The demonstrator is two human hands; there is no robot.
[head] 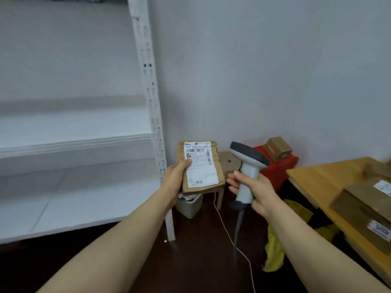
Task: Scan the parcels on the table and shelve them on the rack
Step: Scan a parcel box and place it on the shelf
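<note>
Closest to me, both forearms reach out over dark floor. My left hand (177, 176) grips the parcel (202, 168) by its left edge. The thumb lies over the front and the other fingers are hidden behind, so the white label (203, 176) with its barcodes faces me. My right hand (257, 187) is wrapped round the handle of the scanner (248, 163), fingers (233, 182) curled on its front. The scanner's head sits just right of the parcel and seems turned away from the label, and its cable (238, 225) hangs to the floor.

I judge the parcel light and fairly stiff, since the flat brown cardboard is held up one-handed without sagging. An edge pinch should suffice, though the label may be slick.

Below the left fingers stands a small pale bin (190, 208) holding crumpled white paper. Right of the right-hand fingers, the bench (313, 174) carries more labelled brown parcels (359, 199). Beyond the scanner, a small cardboard box (277, 148) with a red streak on its face sits on a red stool (281, 168). Left of the left fingers, the white rack (148, 85) shows wide shelves, one about level with the parcel.
</note>
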